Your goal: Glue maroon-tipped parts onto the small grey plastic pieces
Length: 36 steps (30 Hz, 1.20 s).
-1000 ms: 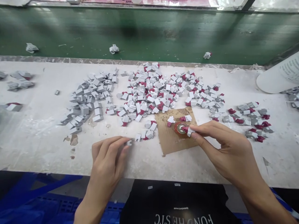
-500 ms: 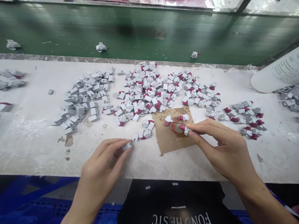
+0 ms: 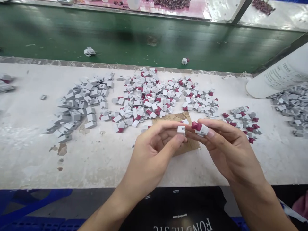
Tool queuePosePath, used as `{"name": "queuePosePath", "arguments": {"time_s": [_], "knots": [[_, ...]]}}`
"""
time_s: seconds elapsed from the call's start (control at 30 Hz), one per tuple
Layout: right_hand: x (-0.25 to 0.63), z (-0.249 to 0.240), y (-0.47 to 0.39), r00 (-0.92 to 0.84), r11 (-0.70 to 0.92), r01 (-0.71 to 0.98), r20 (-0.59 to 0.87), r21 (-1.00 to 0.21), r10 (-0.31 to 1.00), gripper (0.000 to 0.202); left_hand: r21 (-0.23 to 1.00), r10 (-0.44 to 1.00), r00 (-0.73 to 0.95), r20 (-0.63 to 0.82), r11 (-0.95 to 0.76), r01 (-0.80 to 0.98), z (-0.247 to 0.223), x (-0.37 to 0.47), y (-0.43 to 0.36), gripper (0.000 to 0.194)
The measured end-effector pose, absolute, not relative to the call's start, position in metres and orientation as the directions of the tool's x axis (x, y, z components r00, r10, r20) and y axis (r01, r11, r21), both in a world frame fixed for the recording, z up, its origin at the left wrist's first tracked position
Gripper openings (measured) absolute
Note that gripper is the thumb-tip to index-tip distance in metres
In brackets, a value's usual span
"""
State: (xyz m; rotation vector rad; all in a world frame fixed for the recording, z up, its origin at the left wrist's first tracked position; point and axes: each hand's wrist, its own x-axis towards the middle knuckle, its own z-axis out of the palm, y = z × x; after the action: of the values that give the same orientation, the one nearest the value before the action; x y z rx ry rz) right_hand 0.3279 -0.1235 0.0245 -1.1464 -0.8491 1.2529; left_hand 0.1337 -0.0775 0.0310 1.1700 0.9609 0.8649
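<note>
My left hand (image 3: 156,147) pinches a small grey plastic block (image 3: 181,130) between thumb and fingertips. In my right hand (image 3: 228,147) is a grey plastic piece with a dark red end (image 3: 201,129), gripped by thumb and fingers with the red end pointing left. The two parts are held close together, a small gap apart, over a brown cardboard square (image 3: 189,148). My hands hide most of the cardboard and the round dish on it. Behind them spreads a large heap of grey-and-red pieces (image 3: 149,99).
Plain grey blocks (image 3: 84,96) lie piled at the left. A smaller group of grey-and-red pieces (image 3: 243,120) sits to the right. A white bottle (image 3: 276,77) leans at the far right beside more grey parts (image 3: 293,106). A green strip (image 3: 134,38) runs behind the table.
My right hand has lifted its grey-and-red piece from the round dish. My left hand has moved right and up with its grey block, bringing both parts close together. The view has shifted slightly.
</note>
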Motion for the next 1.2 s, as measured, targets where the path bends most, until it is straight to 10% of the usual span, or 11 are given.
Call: {"name": "queuePosePath", "arguments": {"time_s": [0.67,0.9,1.2], "knots": [[0.332,0.034,-0.123,0.128,-0.001,0.073,0.008,-0.997,0.992,0.022,0.993,0.901,0.424,-0.093,0.117,-0.031,0.03,0.132,-0.066,0.011],[0.337,0.054,-0.077,-0.137,-0.017,0.116,-0.033,-0.993,0.99,0.023,0.986,0.872,0.481,-0.09,0.01,0.166,0.044,0.108,-0.034,0.014],[0.319,0.032,0.158,-0.012,0.068,0.829,0.105,-0.554,0.994,0.057,0.83,0.981,0.141,0.136,-0.191,0.524,0.054,0.104,0.083,0.014]]}}
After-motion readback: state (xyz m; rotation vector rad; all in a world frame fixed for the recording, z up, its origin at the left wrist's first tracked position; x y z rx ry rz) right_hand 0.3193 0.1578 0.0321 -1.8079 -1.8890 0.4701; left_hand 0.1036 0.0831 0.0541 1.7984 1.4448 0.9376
